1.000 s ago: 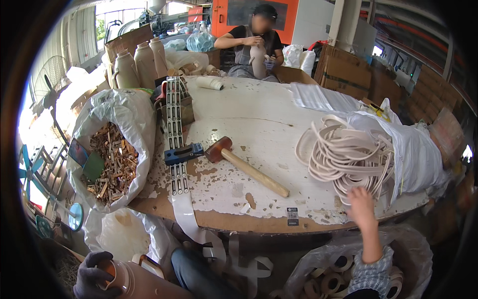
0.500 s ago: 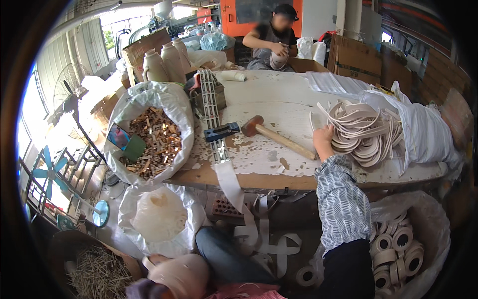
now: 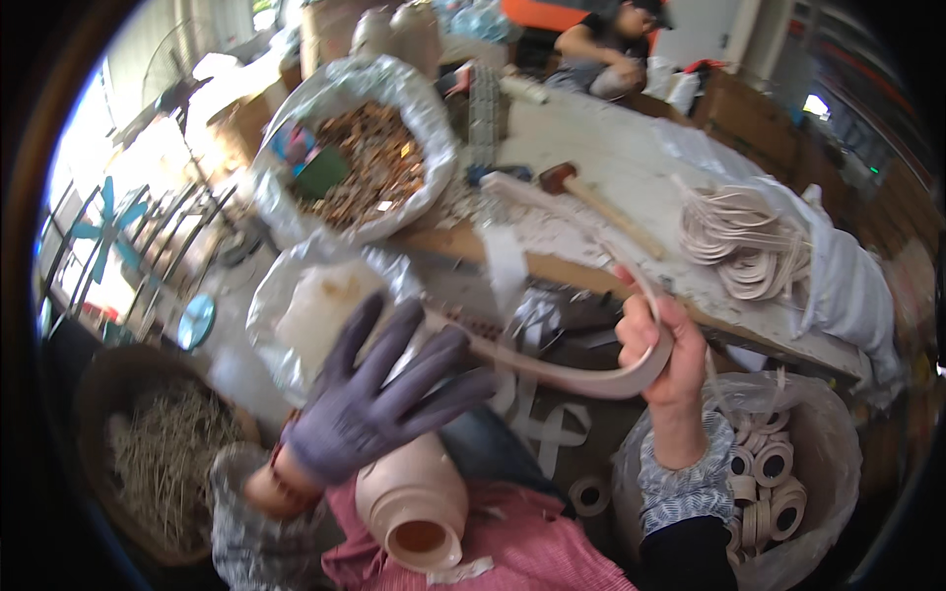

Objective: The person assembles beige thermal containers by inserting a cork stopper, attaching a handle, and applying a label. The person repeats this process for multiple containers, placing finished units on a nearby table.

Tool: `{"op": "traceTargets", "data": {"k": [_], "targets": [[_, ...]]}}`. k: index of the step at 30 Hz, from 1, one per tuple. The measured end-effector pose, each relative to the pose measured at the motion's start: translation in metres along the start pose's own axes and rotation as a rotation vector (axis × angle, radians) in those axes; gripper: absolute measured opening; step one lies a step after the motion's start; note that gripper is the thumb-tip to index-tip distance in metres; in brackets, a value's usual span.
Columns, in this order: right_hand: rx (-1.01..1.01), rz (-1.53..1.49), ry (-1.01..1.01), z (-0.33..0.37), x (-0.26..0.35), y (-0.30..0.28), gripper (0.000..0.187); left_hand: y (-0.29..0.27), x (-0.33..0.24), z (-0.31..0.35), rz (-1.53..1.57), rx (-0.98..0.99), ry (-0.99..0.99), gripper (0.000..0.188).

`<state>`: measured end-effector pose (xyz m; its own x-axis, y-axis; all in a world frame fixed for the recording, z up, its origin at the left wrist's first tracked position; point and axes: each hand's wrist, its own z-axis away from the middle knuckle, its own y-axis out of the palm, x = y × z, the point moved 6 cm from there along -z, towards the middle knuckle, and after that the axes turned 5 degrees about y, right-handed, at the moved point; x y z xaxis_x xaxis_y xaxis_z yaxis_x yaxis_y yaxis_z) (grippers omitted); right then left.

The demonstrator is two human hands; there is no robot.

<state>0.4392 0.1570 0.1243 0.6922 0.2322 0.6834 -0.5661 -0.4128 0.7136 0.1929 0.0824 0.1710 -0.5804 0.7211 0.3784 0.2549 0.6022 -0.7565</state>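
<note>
My bare right hand (image 3: 672, 360) is closed round a pale pink flexible strip (image 3: 567, 378), which curves up past the fingers and stretches leftward. My left hand (image 3: 365, 414), in a purple-grey glove, has its fingers spread with nothing between them, near the strip's left part. Below that glove a pale pink jug (image 3: 414, 483) lies in my lap, its round mouth toward me. A heap of similar looped strips (image 3: 746, 241) rests on the right of the worktable (image 3: 581, 133).
A hammer (image 3: 621, 222) lies on the table. Left of it stands a white sack (image 3: 439, 128) of small metal pieces. Pale rings (image 3: 776, 463) fill a plastic bag at lower right; a tub at lower left holds thin sticks (image 3: 168, 458). Another person (image 3: 606, 49) sits across the table.
My right hand has come back from the heap toward me, bringing a strip. The gloved left hand has risen into the middle, fingers spread. The view has shifted, showing the jug's mouth.
</note>
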Motion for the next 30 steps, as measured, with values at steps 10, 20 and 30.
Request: {"op": "traceTargets", "data": {"k": [10,20,30], "targets": [[0.172,0.438,-0.138,0.003,-0.177,0.021,0.045,0.019,-0.021,0.095,1.586,-0.011,-1.401,0.03],[0.169,0.28,0.32,-0.016,-0.237,0.041,0.026,0.017,-0.056,0.193,1.253,-0.364,-1.935,0.014],[0.327,0.465,0.598,-0.011,-0.268,0.048,0.045,0.052,-0.121,0.251,1.516,-0.946,-1.845,0.016]]}}
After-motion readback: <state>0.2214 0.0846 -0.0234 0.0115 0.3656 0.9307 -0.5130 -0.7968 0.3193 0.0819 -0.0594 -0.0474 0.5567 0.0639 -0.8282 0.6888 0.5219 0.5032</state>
